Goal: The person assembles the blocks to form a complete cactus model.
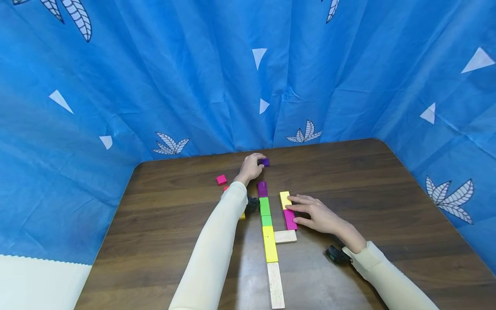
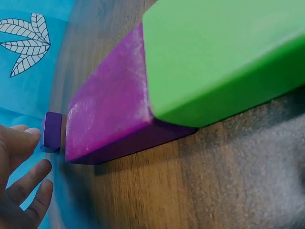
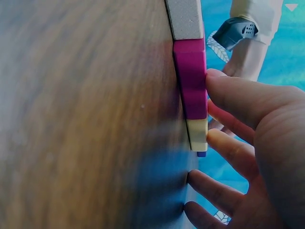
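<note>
At the far part of the table, my left hand (image 1: 249, 167) reaches to a dark purple block (image 1: 265, 162). In the left wrist view its fingertips (image 2: 32, 131) are at the block's edge and the other fingers stand apart; a firm grip is not visible. My right hand (image 1: 319, 215) rests with extended fingers on a magenta block (image 1: 289, 219) and a yellow block (image 1: 285, 200), laid end to end. They adjoin a pale wooden block (image 1: 285, 236), which meets a long row: violet block (image 1: 262, 189), two green blocks (image 1: 265, 206), yellow block (image 1: 270, 244) and whitish block (image 1: 275, 285).
Left of the row, a pinkish-red block (image 1: 221, 179) lies on the brown table (image 1: 155, 241). Another red block and a yellow block (image 1: 242, 216) are partly hidden by my left sleeve (image 1: 215, 245). A blue curtain (image 1: 217, 86) hangs along the table's far edge.
</note>
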`<state>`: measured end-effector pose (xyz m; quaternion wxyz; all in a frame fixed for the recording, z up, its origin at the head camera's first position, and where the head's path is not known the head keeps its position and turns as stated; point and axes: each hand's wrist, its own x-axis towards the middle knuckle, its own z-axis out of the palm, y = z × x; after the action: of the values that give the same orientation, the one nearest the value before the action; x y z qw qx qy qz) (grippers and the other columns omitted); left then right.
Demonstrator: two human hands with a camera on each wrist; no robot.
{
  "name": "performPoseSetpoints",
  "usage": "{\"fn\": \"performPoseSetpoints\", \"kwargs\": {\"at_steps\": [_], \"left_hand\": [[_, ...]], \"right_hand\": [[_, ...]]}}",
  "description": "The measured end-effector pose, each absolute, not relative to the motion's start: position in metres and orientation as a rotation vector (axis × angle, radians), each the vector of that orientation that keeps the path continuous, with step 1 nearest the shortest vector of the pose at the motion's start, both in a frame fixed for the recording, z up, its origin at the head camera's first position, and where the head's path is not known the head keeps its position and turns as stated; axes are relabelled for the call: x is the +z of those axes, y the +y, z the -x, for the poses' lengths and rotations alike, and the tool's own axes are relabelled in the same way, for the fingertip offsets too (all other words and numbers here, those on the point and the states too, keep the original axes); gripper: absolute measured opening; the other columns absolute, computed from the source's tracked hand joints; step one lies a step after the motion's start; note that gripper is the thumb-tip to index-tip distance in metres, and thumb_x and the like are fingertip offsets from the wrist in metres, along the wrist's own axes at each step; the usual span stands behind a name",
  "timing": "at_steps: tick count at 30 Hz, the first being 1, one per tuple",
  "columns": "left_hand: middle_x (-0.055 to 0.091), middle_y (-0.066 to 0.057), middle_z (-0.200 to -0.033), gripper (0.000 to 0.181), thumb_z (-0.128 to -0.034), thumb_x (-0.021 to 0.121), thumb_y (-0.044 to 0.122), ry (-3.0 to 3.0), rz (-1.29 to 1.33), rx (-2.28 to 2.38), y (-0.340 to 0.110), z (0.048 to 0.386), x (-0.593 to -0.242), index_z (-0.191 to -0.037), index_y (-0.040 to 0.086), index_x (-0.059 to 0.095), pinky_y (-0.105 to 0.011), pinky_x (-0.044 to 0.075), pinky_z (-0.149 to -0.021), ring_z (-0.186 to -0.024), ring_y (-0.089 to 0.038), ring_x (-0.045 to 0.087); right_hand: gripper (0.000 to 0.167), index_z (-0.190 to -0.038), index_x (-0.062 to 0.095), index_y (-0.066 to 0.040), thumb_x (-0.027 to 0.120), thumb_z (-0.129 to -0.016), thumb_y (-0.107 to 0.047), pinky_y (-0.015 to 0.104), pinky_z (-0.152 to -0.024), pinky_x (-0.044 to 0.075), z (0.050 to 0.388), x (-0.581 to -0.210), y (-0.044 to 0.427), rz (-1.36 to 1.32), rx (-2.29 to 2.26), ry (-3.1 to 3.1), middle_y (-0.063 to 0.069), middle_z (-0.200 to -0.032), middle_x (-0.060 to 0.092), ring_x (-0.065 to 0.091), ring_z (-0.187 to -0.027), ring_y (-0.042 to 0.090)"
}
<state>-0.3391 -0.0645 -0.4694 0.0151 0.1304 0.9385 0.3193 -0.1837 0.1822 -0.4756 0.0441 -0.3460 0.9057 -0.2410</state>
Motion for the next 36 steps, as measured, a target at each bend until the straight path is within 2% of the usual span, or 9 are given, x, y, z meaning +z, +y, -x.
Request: {"fn": "performPoseSetpoints", "kwargs": {"at_steps": [7, 17, 29, 36], "left_hand": [[0.062, -0.011, -0.131, 0.032, -0.0915, 0.065, 0.007, 2.949, -0.385, 0.944, -0.067, 0.338, -0.472, -0.123, 0.006, 0.067, -0.036, 0.042, -0.109, -0.127, -0.026, 0.055], [0.072, -0.009, -0.112, 0.028, -0.0875, 0.073, 0.016, 3.031, -0.301, 0.928, -0.068, 0.338, -0.475, -0.113, 0.005, 0.072, -0.037, 0.051, -0.094, -0.108, -0.024, 0.065], [0.073, -0.010, -0.109, 0.027, -0.0873, 0.073, 0.016, 3.007, -0.218, 1.000, -0.070, 0.337, -0.477, -0.112, 0.006, 0.072, -0.036, 0.053, -0.091, -0.104, -0.023, 0.066], [0.074, -0.012, -0.103, 0.027, -0.0852, 0.074, 0.012, 2.915, -0.276, 1.161, -0.081, 0.333, -0.476, -0.110, 0.003, 0.073, -0.033, 0.054, -0.088, -0.098, -0.023, 0.068]], "right_hand": [[0.047, -0.134, 0.062, -0.018, 0.068, -0.091, -0.033, 0.066, -0.106, 0.034, 0.184, -0.479, 0.182, 1.050, -0.738, 2.765, 0.008, -0.150, 0.047, 0.040, -0.139, 0.038], [0.046, -0.133, 0.062, -0.016, 0.070, -0.090, -0.030, 0.065, -0.106, 0.034, 0.185, -0.479, 0.183, 1.065, -0.753, 2.766, 0.009, -0.149, 0.048, 0.040, -0.138, 0.039], [0.046, -0.134, 0.062, -0.017, 0.069, -0.090, -0.030, 0.066, -0.106, 0.034, 0.186, -0.481, 0.181, 1.084, -0.760, 2.762, 0.009, -0.149, 0.048, 0.040, -0.138, 0.039], [0.047, -0.134, 0.062, -0.017, 0.069, -0.090, -0.031, 0.066, -0.106, 0.034, 0.185, -0.480, 0.184, 1.076, -0.754, 2.768, 0.009, -0.150, 0.047, 0.039, -0.139, 0.040]]}}
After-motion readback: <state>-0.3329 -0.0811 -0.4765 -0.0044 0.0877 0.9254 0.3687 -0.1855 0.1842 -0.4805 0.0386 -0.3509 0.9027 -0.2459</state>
